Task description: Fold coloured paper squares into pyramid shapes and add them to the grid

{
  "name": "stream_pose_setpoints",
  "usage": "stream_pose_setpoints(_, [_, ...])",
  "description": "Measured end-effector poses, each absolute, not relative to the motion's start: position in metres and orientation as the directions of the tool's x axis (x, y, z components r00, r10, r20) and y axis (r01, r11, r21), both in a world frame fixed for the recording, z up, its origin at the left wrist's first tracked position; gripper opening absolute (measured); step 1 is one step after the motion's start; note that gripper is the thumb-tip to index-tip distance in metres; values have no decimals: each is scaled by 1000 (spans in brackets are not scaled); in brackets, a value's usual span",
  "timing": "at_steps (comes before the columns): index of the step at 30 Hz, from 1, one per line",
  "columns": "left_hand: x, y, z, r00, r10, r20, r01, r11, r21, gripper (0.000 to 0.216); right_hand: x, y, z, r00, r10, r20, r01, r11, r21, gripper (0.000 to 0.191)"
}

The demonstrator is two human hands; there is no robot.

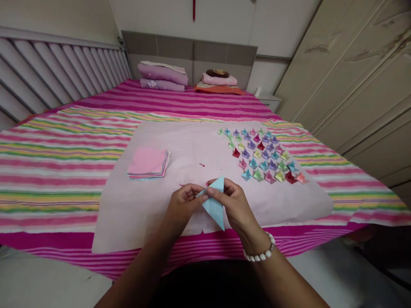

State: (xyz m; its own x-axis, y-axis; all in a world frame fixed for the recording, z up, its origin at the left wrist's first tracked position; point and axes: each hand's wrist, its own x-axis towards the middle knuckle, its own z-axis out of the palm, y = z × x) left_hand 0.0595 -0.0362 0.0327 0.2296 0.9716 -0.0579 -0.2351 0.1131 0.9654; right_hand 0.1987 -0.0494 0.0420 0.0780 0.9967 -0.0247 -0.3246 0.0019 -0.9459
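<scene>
A light blue sheet of origami paper (215,211), folded into a triangle, is held up between my two hands over the near part of the bed. My left hand (185,200) pinches its left corner with thumb and fingers. On the other side my right hand (231,197) grips the paper, its thumb pressed on the front and the fingers behind. The back of the paper is hidden. A stack of square coloured paper (149,161), pink on top, lies to the left. Several small folded paper pieces (263,154) in many colours stand in rows to the right.
A pale sheet (128,218) covers the near part of the striped bed (48,188). A small red item (201,164) rests on it beyond my hands. Folded bedding (163,77) sits by the headboard, a railing (61,70) runs along the left, and a wardrobe (359,81) stands right.
</scene>
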Motion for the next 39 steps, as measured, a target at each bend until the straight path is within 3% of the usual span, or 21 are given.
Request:
stream_pose_setpoints(9, [55,-37,20,282,952,-122,-248,195,949,20,203,-41,39,225,974,15,-349,95,-932,25])
stream_pose_setpoints(12, [55,-36,22,287,945,-158,-333,254,908,24,206,-45,39,149,987,54,-387,108,-916,27])
stream_pose_setpoints(17, [57,-35,21,327,925,-195,-450,334,828,29,210,-57,37,-51,999,17,-454,-8,-891,23])
stream_pose_setpoints(30, [61,-37,17,391,899,-199,-492,387,780,26,211,-60,37,-31,997,-71,-479,-77,-874,20])
stream_pose_setpoints(39, [62,-36,14,315,927,-205,-436,333,836,31,211,-59,32,-42,996,-73,-432,-84,-898,17])
